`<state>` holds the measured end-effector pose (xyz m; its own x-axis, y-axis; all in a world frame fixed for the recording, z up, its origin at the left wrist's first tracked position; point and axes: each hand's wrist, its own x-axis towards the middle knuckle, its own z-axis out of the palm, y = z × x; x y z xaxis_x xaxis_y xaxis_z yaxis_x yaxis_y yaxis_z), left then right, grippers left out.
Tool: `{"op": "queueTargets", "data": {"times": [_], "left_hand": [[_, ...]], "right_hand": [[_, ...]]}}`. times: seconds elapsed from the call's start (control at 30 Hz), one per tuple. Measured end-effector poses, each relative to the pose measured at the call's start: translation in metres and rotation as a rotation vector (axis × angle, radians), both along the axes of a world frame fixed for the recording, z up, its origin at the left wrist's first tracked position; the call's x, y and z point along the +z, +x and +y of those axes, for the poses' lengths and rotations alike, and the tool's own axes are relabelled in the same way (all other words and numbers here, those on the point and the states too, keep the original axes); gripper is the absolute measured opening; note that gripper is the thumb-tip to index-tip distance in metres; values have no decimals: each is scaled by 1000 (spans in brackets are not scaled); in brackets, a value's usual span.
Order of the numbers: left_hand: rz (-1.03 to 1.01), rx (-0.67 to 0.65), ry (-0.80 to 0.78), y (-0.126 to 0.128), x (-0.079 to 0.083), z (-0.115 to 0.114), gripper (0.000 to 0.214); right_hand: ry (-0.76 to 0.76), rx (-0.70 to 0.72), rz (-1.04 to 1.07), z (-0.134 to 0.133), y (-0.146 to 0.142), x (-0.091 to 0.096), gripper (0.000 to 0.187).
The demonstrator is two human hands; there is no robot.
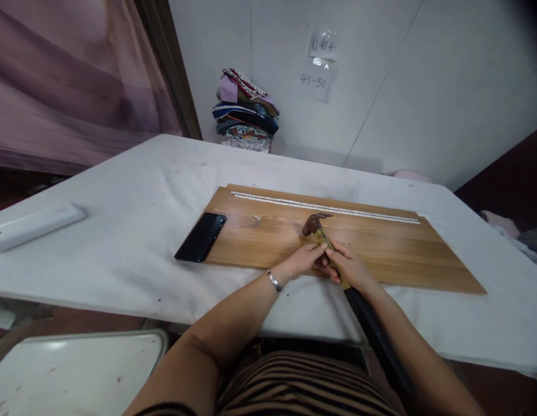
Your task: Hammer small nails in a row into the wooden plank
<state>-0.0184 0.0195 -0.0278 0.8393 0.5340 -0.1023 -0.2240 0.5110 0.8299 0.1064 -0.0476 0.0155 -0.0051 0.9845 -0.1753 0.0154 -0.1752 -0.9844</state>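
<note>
A claw hammer (358, 309) with a rusty brown head, a yellowish neck and a long black grip slants over the front of a wooden board (393, 248). My right hand (348, 266) is closed around its handle below the head. From the other side, my left hand (305, 259) meets it, its fingers pinched on the same part of the handle and partly hidden. The hammer's head hangs over the board's middle; whether it touches the wood I cannot tell. Several nails (254, 221) lie loose on the board to the left.
A black phone (201, 237) lies across the board's left edge. White measuring strips (324, 208) run along the board's far side. On the white-covered table (133, 202) a white plastic object (38, 224) lies at far left. Folded cloths (246, 112) are stacked by the wall; a white stool (77, 370) stands front left.
</note>
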Motion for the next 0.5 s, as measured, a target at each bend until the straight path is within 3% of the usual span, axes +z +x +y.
{"op": "queueTargets", "data": {"times": [0.5], "left_hand": [[10, 8, 6, 1, -1, 0, 55]], "right_hand": [[-5, -9, -11, 0, -1, 2, 31]]}}
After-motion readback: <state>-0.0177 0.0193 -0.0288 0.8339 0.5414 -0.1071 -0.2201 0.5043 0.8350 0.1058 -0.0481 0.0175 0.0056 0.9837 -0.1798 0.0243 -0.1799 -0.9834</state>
